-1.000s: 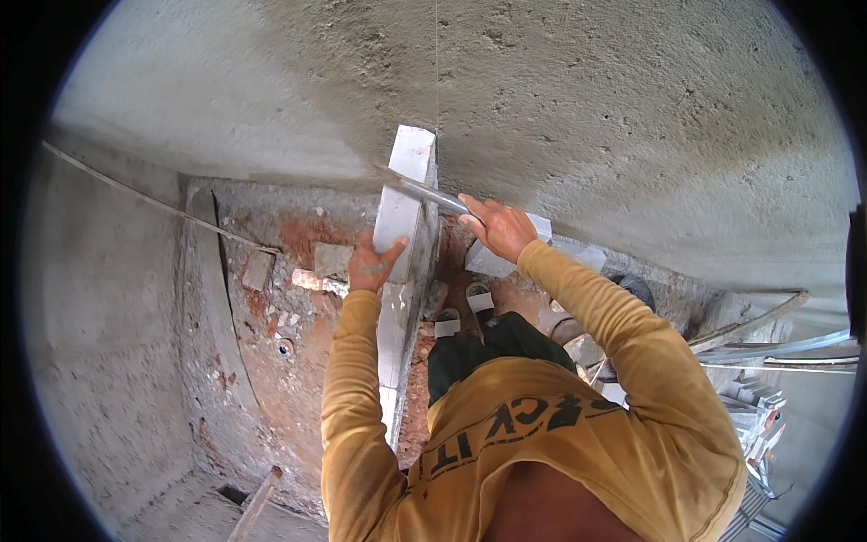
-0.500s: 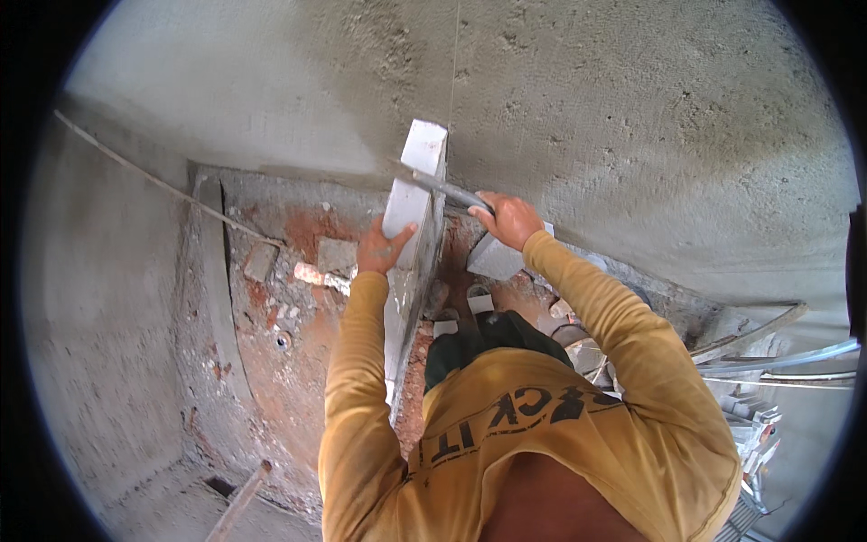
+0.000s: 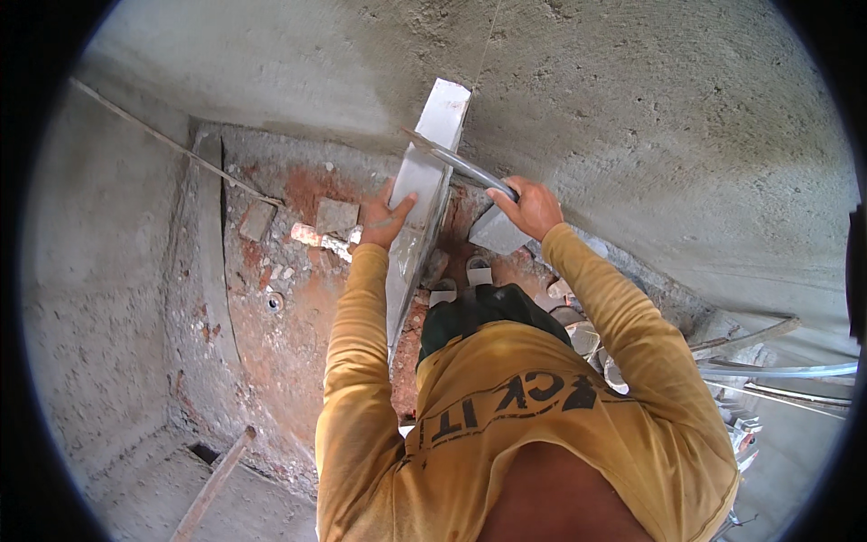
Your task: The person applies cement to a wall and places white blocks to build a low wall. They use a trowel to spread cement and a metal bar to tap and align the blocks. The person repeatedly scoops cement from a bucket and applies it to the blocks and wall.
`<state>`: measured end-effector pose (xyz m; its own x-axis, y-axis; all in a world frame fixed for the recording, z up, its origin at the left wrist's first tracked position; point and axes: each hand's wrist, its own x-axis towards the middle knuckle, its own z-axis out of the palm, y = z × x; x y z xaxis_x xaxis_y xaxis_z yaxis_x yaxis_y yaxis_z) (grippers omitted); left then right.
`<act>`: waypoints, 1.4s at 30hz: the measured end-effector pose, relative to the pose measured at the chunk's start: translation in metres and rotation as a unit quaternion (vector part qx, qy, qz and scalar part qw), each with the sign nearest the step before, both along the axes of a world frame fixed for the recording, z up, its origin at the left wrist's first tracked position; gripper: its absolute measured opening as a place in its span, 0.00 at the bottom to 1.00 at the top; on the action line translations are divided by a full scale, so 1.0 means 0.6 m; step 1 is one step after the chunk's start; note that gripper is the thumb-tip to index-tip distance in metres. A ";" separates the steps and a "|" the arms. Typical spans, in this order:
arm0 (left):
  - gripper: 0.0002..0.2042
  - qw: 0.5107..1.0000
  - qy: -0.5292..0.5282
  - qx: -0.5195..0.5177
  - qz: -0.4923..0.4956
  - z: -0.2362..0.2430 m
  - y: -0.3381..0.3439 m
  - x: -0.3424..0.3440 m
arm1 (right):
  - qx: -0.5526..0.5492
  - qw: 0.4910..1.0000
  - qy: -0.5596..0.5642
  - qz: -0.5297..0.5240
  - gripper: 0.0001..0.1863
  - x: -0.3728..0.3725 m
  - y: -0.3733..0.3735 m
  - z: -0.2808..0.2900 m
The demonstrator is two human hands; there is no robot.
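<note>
The left hand (image 3: 383,219) grasps a white block (image 3: 419,177) at twelve o'clock; the right hand (image 3: 535,209), at two, grips a metal tool (image 3: 465,165) across it — apparently working its top, next needing steady bracing.

A rough grey wall (image 3: 650,117) fills the top of my view, darker in patches, and I see it meet the left wall (image 3: 99,253) at a corner. Below, I make out a floor (image 3: 280,361) of reddish earth and grey rubble, with a round pipe-like opening (image 3: 275,302) in it. A thin pole (image 3: 172,140) slants across that corner; pale light brightens the far right.
</note>
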<state>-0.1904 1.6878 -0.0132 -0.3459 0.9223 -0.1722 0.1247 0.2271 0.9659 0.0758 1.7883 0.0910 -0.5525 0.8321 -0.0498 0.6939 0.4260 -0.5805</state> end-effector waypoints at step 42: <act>0.20 0.918 0.154 -0.264 -0.253 0.106 -0.613 0.445 | -0.520 0.726 -0.367 -0.261 0.25 0.923 -0.944 -0.336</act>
<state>0.0768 1.3199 0.0504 -0.0034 0.7941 -0.6078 0.5923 0.4913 0.6386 0.6298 1.2217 -0.1107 0.3178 0.2204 -0.9222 0.8884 -0.4091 0.2084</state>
